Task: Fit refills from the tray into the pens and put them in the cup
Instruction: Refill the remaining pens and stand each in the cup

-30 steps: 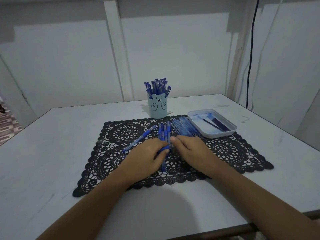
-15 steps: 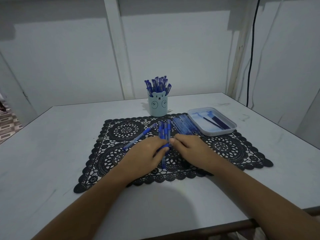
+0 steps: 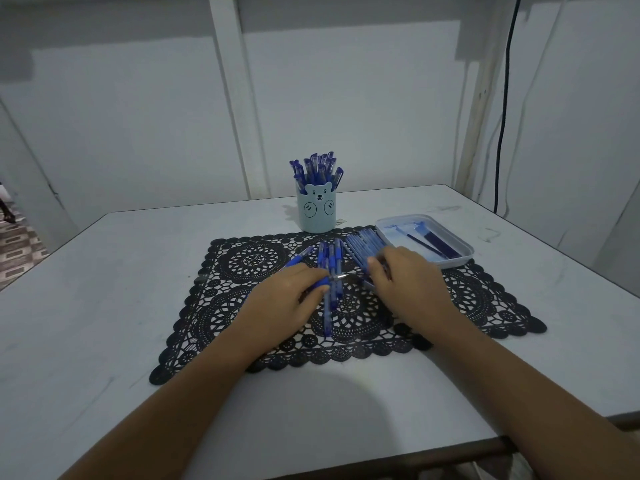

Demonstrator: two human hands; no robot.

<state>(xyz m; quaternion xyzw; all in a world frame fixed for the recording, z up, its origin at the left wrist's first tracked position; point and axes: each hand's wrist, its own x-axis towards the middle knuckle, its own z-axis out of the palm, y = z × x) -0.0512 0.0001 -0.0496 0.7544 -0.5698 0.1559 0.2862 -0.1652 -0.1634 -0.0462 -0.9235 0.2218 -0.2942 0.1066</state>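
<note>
At the near edge of the table (image 3: 104,306), both forearms reach in with bare tabletop on either side of them, so I have room to swing left or right without brushing anything. On the black lace mat (image 3: 214,317), the left hand (image 3: 284,299) grips a pen (image 3: 323,281) in its curled fingers, the metal tip poking out toward the right. Half a second ago the right hand was pressed up against that same pen. Now the right hand (image 3: 408,285) has drawn apart and sits further right, fingers bent down over the row of pale barrels (image 3: 363,244) just beside the tray, and I cannot tell whether it holds anything there. I read that as the two-handed work on this pen being finished, or paused while the right hand fetches a part; I can't see whether a refill is inside. Just beyond the left hand lie loose pens (image 3: 330,258), touching side by side, which I would not want to scatter. Farther back stands the cup (image 3: 317,216), already crowded with pens, so adding another likely needs a steep entry from above. The tray (image 3: 453,263) sits at the mat's far right corner with a few refills (image 3: 438,244) left in it. Behind, a cable (image 3: 504,126) hangs down the wall, well apart from the work.
</note>
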